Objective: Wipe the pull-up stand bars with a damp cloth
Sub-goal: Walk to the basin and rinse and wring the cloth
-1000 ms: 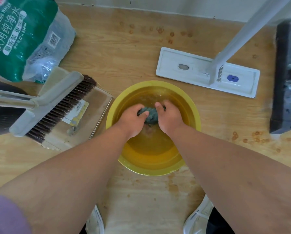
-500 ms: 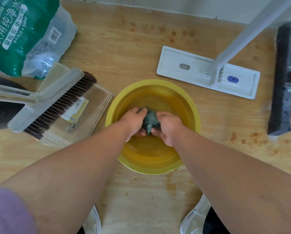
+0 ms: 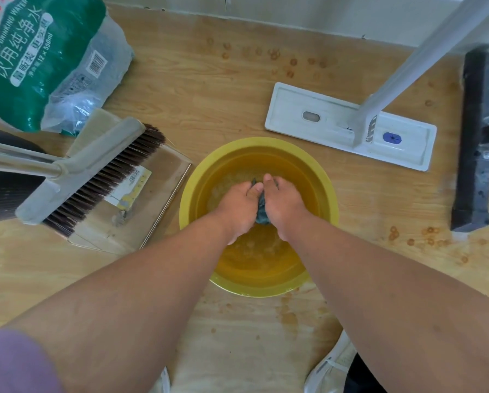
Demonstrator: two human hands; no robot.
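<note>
Grey-green cloth [image 3: 261,212] sits clamped between left hand [image 3: 237,207] and right hand [image 3: 284,207], fingers curled round it.

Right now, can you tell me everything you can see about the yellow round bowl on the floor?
The round yellow plastic basin sits upright on the light wooden floor, between the clear dustpan and the white flat mop head. It holds rippling water that looks amber against the plastic. Both forearms reach over its near rim. Over the water, the left hand and right hand squeeze a bunched grey-blue cloth between them.
</note>
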